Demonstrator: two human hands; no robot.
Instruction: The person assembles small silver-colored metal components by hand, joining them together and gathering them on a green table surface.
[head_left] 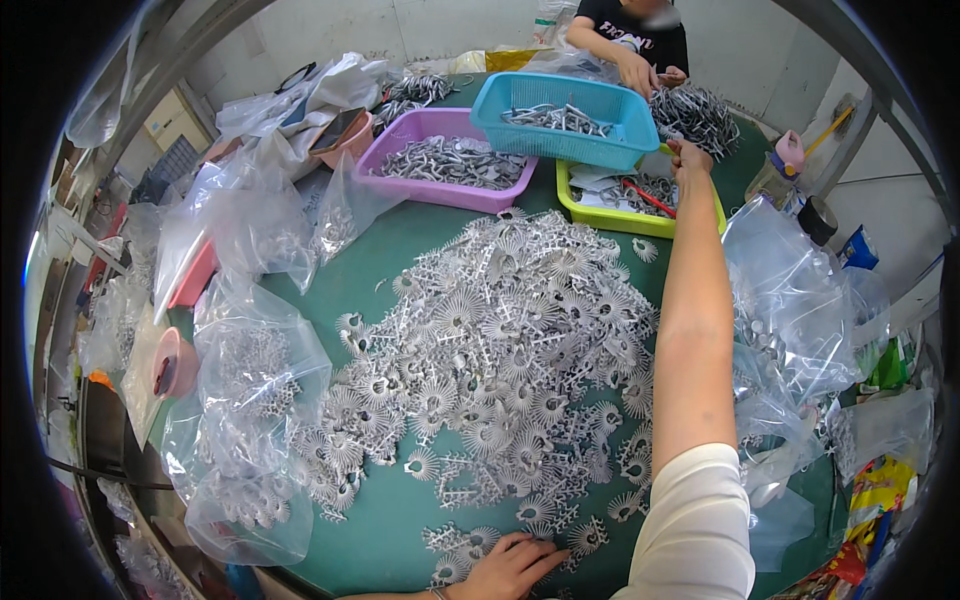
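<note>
My right arm stretches far across the table, and my right hand (690, 158) is beside the right end of a blue plastic basket (628, 150), over the rim of a lime-green basket (708, 205). Its fingers are curled together; what they hold, if anything, is too small to make out. The blue basket holds grey metal pieces and overlaps the green one, which contains metal parts and a red-handled tool (650, 198). At the near edge, my left hand (515, 568) lies with fingers spread beside several fan-shaped metal parts (455, 555). A large heap of silvery fan-shaped and branched parts (510, 330) covers the middle.
A purple basket (375, 170) of metal pieces stands at the far left. Clear plastic bags (250, 400) of parts line the left side, with more bags (790, 290) at right. Across the table, a person's hands (640, 75) are near a pile of dark metal pieces (700, 120).
</note>
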